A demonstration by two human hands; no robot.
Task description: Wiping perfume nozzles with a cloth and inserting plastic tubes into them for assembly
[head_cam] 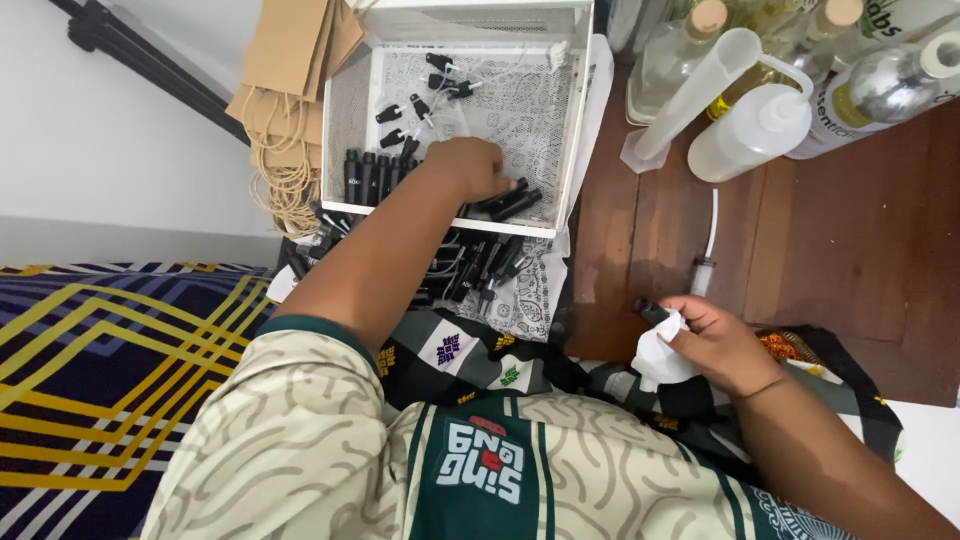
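My left hand (470,168) reaches into a white mesh tray (350,100) and rests on small black bottles (505,200) lying near its front edge; whether it grips one is hidden. A row of upright black bottles (372,175) stands at the tray's front left, and loose black spray caps (425,95) lie farther back. My right hand (715,345) holds a small black bottle (652,310) together with a white tissue (660,355) over my lap.
More black bottles (480,270) lie on a patterned cloth below the tray. On the brown wooden floor (840,250) stand a squeeze bottle (750,135), a measuring cylinder (690,95), glass bottles (680,50) and a syringe (703,270). Paper bags (290,60) lean at left.
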